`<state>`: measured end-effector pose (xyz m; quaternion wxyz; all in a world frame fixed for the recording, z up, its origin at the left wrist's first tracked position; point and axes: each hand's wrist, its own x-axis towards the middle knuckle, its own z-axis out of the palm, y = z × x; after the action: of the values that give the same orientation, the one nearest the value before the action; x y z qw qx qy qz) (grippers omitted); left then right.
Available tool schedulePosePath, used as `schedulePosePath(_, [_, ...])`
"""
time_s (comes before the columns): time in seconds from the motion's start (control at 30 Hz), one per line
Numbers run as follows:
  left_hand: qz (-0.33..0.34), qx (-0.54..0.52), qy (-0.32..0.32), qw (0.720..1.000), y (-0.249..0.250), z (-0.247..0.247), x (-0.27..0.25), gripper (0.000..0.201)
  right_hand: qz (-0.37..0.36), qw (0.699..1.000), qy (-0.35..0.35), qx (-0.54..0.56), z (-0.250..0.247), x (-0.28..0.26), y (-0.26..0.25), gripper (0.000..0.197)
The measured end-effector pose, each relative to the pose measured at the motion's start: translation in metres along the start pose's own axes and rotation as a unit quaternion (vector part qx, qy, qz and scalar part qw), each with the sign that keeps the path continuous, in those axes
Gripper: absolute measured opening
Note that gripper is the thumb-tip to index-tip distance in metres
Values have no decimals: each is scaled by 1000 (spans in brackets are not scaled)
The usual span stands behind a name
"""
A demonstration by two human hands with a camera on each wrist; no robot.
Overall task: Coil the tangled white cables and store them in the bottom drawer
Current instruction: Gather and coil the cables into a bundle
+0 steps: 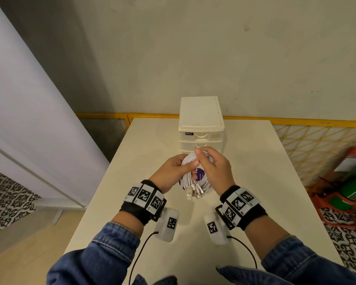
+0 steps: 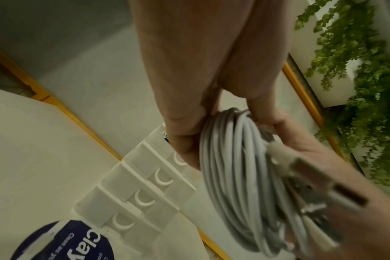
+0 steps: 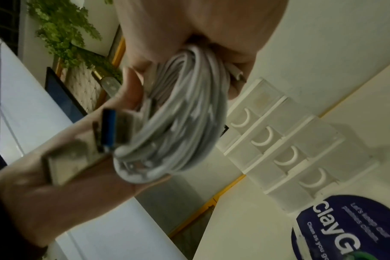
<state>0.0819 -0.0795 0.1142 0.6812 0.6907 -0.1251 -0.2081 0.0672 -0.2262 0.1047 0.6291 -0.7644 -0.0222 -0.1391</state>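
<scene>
- Many loops of white cable (image 1: 190, 173) make one round bundle, held up in the air above the table (image 1: 255, 182), between the two hands.
- Several plug ends (image 1: 193, 193) hang out at the near side of the bundle, pointing back at the person.
- Left hand (image 1: 173, 171) is curled round the left side of the bundle, thumb across the loops, so it is clamped on the cable.
- Right hand (image 1: 212, 167) pinches the top of the bundle with its fingertips (image 1: 199, 153), so it is clamped on the cable too.
- Straight ahead, just past the hands, stands the drawer box (image 1: 200, 124). All its drawers look closed.
- From the right wrist view, the bottom drawer (image 3: 316, 179) sits lowest, right at the table top, below and beyond the bundle.
- I think the bundle looks about done, so the next job is opening that bottom drawer.
- Both hands are about as close to the box, but the right one holds only with its fingertips, so it may be easier to free.
- Near the bottom drawer a blue round label (image 3: 345, 232) lies on the table.
</scene>
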Motion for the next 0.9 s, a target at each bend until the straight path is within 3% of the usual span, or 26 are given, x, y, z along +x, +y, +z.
schedulePosePath(0.2, [22, -4, 96, 995, -7, 17, 6, 24, 50, 996, 51, 50, -2, -3, 2, 7])
schedulePosePath(0.43, [31, -22, 210, 977, -9, 45, 10, 32, 101, 988, 96, 66, 11, -8, 0, 18])
schedulePosePath(0.67, [26, -134, 198, 971, -12, 36, 3, 39, 134, 981, 63, 129, 17, -13, -1, 18])
schedulePosePath(0.9, [45, -135, 235, 962, -15, 25, 10, 27, 147, 982, 49, 112, 26, -3, 3, 15])
